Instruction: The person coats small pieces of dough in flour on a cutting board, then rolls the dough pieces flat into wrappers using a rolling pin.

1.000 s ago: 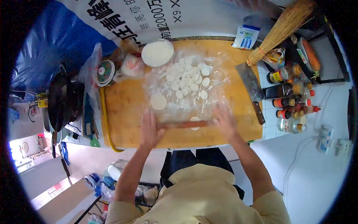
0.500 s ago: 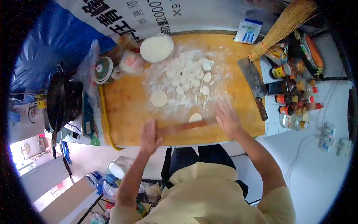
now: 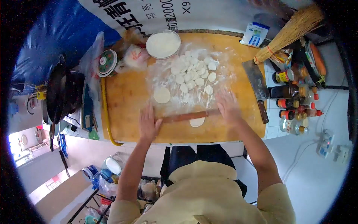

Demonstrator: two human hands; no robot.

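A wooden rolling pin [image 3: 182, 117] lies across a small dough wrapper [image 3: 197, 122] near the front of the wooden board [image 3: 126, 127]. My left hand [image 3: 149, 123] rests at the pin's left end, fingers stretched forward and thumb toward the pin. At the other end is my right hand [image 3: 228, 106], slightly blurred, its fingers extended and palm over the pin. A larger rolled wrapper [image 3: 162, 95] lies flat beyond my left hand. Several floured dough pieces [image 3: 192, 71] are clustered farther back. Both palms hide the pin's ends.
A bowl of flour [image 3: 163, 44] stands at the back. A cleaver [image 3: 257, 82] lies along the right side, with a straw brush [image 3: 287, 33] behind it. Seasoning bottles [image 3: 287, 91] line the right edge. A lidded container [image 3: 107, 63] and a yellow tube [image 3: 105, 112] are left.
Both hands and the rolling pin have moved away from my body across the wrapper, whose near part now shows below the pin. The view has shifted slightly.
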